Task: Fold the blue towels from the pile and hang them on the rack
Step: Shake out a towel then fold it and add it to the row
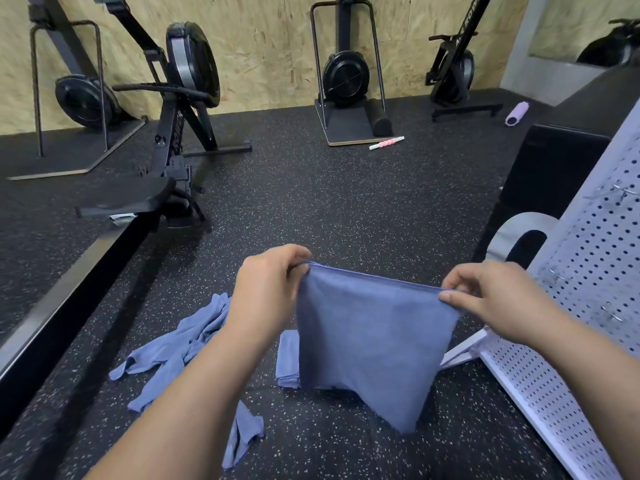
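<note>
Hanging between both hands, a blue towel [374, 341] droops above the speckled floor [346, 202]. The left hand [266, 289] pinches its top left corner, fingers [296, 252] curled over the hem. The right hand [491, 299] pinches the top right corner between thumb and forefinger. Loose towels [180, 341] lie crumpled on the floor to the left. A folded stack [288, 358] sits just behind the held one, and the white perforated rack [588, 271] stands at the right.

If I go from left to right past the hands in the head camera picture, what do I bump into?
Pile of crumpled blue towels → left hand → held blue towel → right hand → white perforated rack.
</note>
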